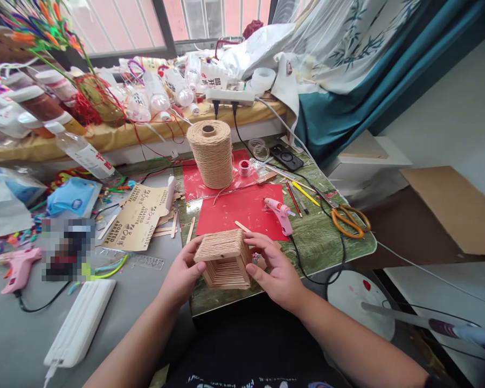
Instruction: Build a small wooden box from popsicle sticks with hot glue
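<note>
Between my two hands is a small open box made of stacked wooden craft sticks (222,249), its hollow side tilted toward me. My left hand (185,269) grips its left side, thumb at the front edge. On the right side, my right hand (272,267) has its thumb against the front corner and fingers behind. Just beyond the box lie red sheets (222,215) with a loose craft stick (242,226). A pink glue gun (281,215) rests on the red sheet, right of the box. Farther back stands a large spool of twine (210,156).
Orange-handled scissors (350,222) lie near the table's right edge, by pencils and a yellow pen (306,194). Sandpaper (137,218) and scattered sticks are at left. A second pink glue gun (20,269) and a white power strip (81,323) sit on the grey table. Cords cross the right side.
</note>
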### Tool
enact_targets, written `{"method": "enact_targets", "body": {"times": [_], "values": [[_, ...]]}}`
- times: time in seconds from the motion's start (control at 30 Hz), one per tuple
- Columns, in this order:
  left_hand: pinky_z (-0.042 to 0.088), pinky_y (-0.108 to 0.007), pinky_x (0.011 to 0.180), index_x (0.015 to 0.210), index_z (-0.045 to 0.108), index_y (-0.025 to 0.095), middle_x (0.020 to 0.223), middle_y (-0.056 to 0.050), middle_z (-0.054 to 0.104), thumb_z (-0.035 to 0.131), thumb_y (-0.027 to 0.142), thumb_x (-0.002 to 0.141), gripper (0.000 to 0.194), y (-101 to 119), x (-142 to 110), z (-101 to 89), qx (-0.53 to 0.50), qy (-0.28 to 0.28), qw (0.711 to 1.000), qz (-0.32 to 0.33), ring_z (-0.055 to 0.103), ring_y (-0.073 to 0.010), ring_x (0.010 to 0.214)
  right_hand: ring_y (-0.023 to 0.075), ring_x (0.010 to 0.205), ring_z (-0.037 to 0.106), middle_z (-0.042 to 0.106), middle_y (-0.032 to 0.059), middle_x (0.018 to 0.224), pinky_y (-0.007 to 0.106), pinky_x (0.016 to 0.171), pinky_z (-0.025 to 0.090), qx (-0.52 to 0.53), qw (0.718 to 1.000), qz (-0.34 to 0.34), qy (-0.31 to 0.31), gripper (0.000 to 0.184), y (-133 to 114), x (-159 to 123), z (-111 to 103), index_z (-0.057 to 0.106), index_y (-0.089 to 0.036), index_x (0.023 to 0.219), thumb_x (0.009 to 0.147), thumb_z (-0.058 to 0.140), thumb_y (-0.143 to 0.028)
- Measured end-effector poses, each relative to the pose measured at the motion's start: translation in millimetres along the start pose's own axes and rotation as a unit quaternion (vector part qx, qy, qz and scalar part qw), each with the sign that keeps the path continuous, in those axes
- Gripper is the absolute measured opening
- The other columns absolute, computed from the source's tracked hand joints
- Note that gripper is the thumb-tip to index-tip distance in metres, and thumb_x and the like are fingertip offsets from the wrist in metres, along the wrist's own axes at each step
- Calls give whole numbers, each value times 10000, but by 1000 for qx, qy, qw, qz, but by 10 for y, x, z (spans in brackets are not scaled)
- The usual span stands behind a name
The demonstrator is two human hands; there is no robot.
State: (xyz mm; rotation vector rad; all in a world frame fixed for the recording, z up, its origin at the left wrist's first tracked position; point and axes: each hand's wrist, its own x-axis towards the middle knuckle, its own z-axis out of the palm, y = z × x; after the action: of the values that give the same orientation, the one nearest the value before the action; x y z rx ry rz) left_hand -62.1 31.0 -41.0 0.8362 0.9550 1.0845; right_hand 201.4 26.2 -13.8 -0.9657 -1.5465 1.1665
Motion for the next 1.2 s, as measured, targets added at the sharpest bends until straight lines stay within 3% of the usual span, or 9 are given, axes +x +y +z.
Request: {"method": "enact_targets", "body": {"times": [0.1,0.2,0.27,0.43,0.57,0.83,1.2], "values": [[522,-424,1093,1387,642,237,1415,-139,674,939,536,711,797,-1,-2,18,-3,4,1000,1,623,-379,1339,278,1450,519,555,105,1536,492,1156,487,-12,1000,-7,12,366,-5,-6,5,603,-333,1403,1039,638,-359],[525,-414,1084,1366,642,234,1372,-134,694,923,527,739,747,12,-14,43,5,14,1000,-4,632,-369,1325,299,1454,515,541,121,1543,514,1192,458,-43,999,-13,22,459,-21,-5,13,612,-314,1388,956,754,-374],[537,-409,1061,1345,638,237,1345,-128,706,907,524,761,703,32,-26,55,17,17,1000,-18,651,-361,1295,293,1427,542,573,118,1505,500,1186,465,-53,998,-6,26,404,-17,1,23,650,-302,1320,937,770,-350],[561,-384,977,1360,576,258,1372,-119,666,860,505,820,658,109,-59,28,95,-7,994,-53,665,-325,1228,260,1306,638,658,99,1378,440,1097,528,42,996,68,33,133,84,19,77,683,-256,1051,977,710,-363],[554,-422,989,1446,475,271,1324,-130,659,809,485,879,692,194,-81,-34,184,-38,980,-73,663,-309,1207,245,1190,696,686,91,1351,407,1008,560,115,984,132,12,188,162,47,121,643,-234,928,979,703,-404],[553,-463,972,1486,437,281,1326,-134,674,763,477,918,683,315,-66,-108,328,-79,937,-92,687,-320,1170,234,1073,726,732,93,1285,373,901,569,126,977,173,9,221,262,107,159,629,-221,890,965,700,-416],[571,-423,938,1458,533,276,1361,-133,676,752,435,926,597,281,-26,-177,334,-61,939,-64,699,-304,1142,244,1054,714,735,101,1251,389,892,566,88,981,170,19,202,319,100,188,626,-220,928,979,663,-412]]}}
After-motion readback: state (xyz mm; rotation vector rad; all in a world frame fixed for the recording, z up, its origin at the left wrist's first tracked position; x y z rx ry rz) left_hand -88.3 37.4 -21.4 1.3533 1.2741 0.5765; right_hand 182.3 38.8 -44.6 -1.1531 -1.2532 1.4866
